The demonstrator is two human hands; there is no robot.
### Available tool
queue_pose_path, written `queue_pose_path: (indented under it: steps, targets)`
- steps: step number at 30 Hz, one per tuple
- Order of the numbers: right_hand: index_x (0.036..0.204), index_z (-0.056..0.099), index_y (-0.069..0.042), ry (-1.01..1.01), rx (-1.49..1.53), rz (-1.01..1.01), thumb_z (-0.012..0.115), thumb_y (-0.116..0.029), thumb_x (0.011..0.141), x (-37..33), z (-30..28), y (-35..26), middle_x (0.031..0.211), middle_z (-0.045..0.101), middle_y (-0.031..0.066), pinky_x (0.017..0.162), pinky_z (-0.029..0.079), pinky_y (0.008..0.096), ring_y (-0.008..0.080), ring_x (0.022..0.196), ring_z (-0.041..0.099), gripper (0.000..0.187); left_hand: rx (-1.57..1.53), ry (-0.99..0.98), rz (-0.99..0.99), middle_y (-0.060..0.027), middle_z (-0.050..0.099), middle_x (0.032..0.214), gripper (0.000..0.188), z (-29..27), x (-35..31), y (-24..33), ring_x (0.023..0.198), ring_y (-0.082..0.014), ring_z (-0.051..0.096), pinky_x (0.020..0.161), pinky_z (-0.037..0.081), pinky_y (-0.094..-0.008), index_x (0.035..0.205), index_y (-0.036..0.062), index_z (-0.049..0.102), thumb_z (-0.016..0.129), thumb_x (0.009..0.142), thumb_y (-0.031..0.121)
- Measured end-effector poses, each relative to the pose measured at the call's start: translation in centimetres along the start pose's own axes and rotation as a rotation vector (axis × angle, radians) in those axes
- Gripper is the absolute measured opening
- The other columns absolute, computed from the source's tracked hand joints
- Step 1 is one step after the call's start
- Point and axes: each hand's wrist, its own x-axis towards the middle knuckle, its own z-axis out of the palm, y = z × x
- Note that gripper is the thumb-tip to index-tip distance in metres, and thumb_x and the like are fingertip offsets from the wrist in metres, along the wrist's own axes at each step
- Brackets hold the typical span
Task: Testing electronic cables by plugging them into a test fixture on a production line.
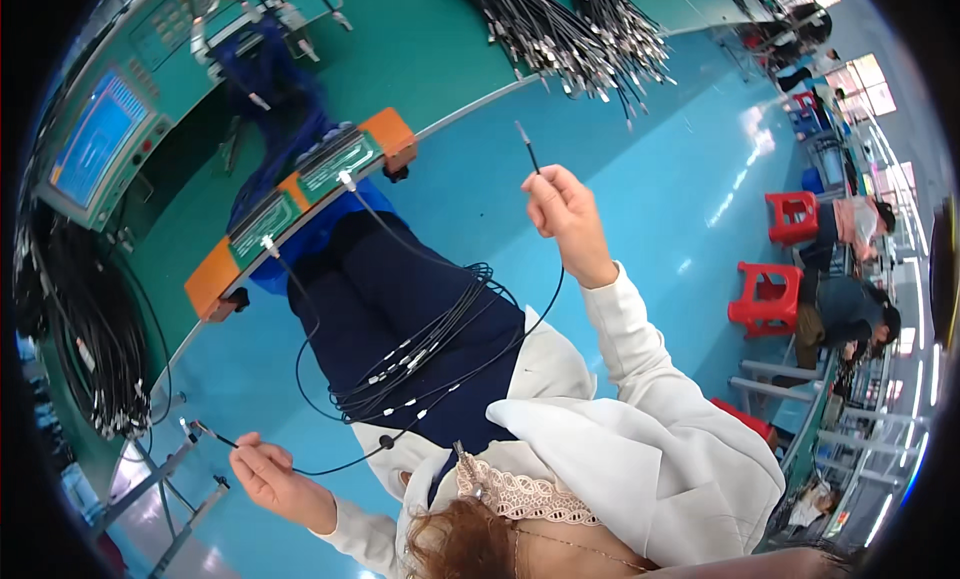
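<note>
My right hand (566, 217) is raised beyond my lap, its fingers closed round one end of a thin black cable (530, 151) whose metal tip points up. At the lower left, my left hand (278, 479) pinches another black cable end (216, 434) with a metal connector. From both hands the black strands run to a looped cable bundle (430, 339) with white tags, lying across my lap. Two more cable ends are plugged into a test fixture (300, 191), which has green circuit boards and orange end blocks, at the bench edge in front of me.
A tester with a lit blue screen (100, 139) stands on the green bench (415, 39). Bundles of black cables hang over the bench at the far edge (570, 39) and at left (95, 329). Red stools (768, 297) and seated people occupy the right side.
</note>
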Motion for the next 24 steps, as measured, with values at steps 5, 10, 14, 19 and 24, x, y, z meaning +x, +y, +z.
queue_pose_path:
  steps: [5, 10, 14, 19, 24]
  targets:
    - [0.092, 0.057, -0.001, -0.116, -0.137, -0.05, 0.051, -0.016, 0.093, -0.7, 1.1, 0.6, 0.058, 0.041, -0.0055, 0.045, 0.024, 0.0206, 0.0018, 0.051, 0.034, 0.016, 0.301, -0.12, -0.008, 0.0044, 0.033, 0.059, 0.024, 2.4, 0.0, -1.1, 0.056, -0.0025, 0.028, 0.051, 0.02, -0.0206, 0.088, 0.0023, 0.058, 0.045, 0.098, 0.02]
    - [0.086, 0.058, -0.001, -0.173, -0.123, -0.008, 0.051, -0.016, 0.093, -0.2, 1.8, 0.4, 0.058, 0.042, -0.005, 0.045, 0.026, 0.0211, 0.0026, 0.051, 0.034, 0.018, 0.307, -0.161, 0.018, 0.0046, 0.033, 0.06, 0.024, 3.6, -0.7, -0.4, 0.056, -0.0029, 0.03, 0.051, 0.02, -0.0206, 0.094, -0.0001, 0.059, 0.044, 0.098, 0.018]
    - [0.085, 0.059, -0.001, -0.205, -0.146, 0.028, 0.051, -0.016, 0.093, -0.2, 2.2, 0.3, 0.057, 0.042, -0.0044, 0.046, 0.027, 0.0211, 0.0031, 0.051, 0.035, 0.019, 0.3, -0.196, 0.019, 0.004, 0.035, 0.061, 0.024, 3.4, -0.5, -1.0, 0.057, -0.0033, 0.03, 0.051, 0.022, -0.0201, 0.095, -0.0002, 0.059, 0.044, 0.098, 0.018]
    - [0.085, 0.06, 0.0, -0.243, -0.168, 0.0, 0.053, -0.016, 0.092, 0.3, 3.3, 1.2, 0.057, 0.043, -0.004, 0.046, 0.029, 0.0215, 0.0037, 0.052, 0.037, 0.019, 0.308, -0.218, 0.013, 0.0033, 0.038, 0.062, 0.024, 3.6, 0.0, -1.1, 0.057, -0.0037, 0.031, 0.052, 0.023, -0.0197, 0.095, 0.0001, 0.06, 0.044, 0.098, 0.017]
    - [0.088, 0.064, 0.001, -0.264, -0.353, -0.165, 0.063, -0.016, 0.085, 0.5, 7.0, 2.1, 0.057, 0.05, 0.0023, 0.048, 0.036, 0.0249, 0.0089, 0.051, 0.044, 0.018, 0.367, -0.126, 0.192, 0.003, 0.045, 0.064, 0.016, 6.2, 2.2, -3.7, 0.06, -0.0033, 0.038, 0.052, 0.029, -0.0194, 0.099, -0.002, 0.063, 0.054, 0.092, 0.01]
